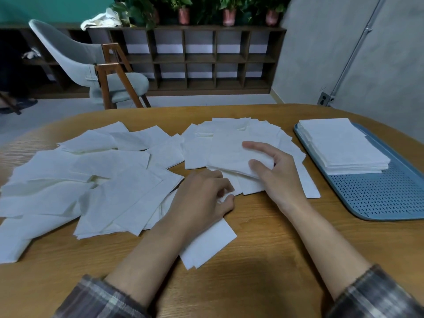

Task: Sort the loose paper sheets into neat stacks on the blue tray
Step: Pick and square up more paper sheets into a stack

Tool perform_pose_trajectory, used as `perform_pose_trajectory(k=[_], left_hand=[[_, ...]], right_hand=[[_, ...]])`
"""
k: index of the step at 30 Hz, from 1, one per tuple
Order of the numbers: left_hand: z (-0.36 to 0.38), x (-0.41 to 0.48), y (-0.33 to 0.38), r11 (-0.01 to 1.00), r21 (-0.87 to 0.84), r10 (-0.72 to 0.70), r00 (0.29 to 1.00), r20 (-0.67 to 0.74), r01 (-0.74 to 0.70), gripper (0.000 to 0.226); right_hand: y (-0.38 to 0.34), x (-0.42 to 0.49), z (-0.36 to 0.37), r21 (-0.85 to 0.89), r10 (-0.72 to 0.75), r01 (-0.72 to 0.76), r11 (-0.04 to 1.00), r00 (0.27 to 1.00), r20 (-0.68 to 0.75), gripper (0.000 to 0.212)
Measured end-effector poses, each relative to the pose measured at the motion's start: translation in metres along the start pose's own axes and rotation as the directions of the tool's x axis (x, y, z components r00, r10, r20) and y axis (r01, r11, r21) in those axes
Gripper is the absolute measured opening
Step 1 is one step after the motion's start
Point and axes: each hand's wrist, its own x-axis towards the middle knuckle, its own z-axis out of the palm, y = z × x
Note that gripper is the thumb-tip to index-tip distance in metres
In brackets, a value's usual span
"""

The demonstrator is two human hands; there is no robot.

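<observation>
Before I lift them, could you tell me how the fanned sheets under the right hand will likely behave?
Probably floppy: the fanned sheets look thin and curl up where the right hand pinches them. Likely light, and apt to slide apart, since they lie splayed, not squared like the stack on the blue tray.

One blue tray (378, 198), one stack (339, 143), one chair (73, 56), one left hand (202, 198), one right hand (275, 173), many loose sheets (110, 180).

Grey chair (68, 53), wooden shelf (199, 58) bearing potted plants (229, 10)
</observation>
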Motion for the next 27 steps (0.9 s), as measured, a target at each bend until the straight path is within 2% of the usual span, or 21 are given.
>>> perform_pose_trajectory(k=[4,8,12,19,24,27], left_hand=[[-0.004,-0.001,0.001,1.000,-0.020,-0.015,0.999,-0.045,0.014,0.018],[-0.018,-0.001,0.004,0.989,-0.138,-0.060,0.992,-0.110,0.045,0.018],[-0.028,-0.002,0.003,0.975,-0.217,-0.054,0.999,0.006,0.054,0.012],[-0.028,-0.005,0.001,0.997,-0.072,0.033,0.982,0.187,-0.020,0.023],[-0.023,-0.006,0.004,0.994,0.023,0.099,0.984,0.145,-0.103,0.042],[-0.019,-0.005,0.004,0.988,0.008,0.154,0.977,0.146,-0.156,0.041]], right_hand=[[0.002,0.001,0.001,-0.018,0.017,-0.017,1.000,1.000,0.008,0.046],[0.002,0.002,0.001,-0.030,0.035,-0.035,0.999,0.999,0.005,0.049],[0.003,0.002,0.000,-0.023,0.060,-0.060,0.998,0.998,-0.008,0.049],[0.004,0.002,-0.002,-0.013,0.052,-0.053,0.999,0.998,-0.026,0.049],[0.002,0.002,-0.002,-0.009,0.053,-0.053,0.999,0.998,-0.017,0.048],[0.002,0.002,-0.002,-0.007,0.058,-0.058,0.998,0.998,-0.006,0.047]])
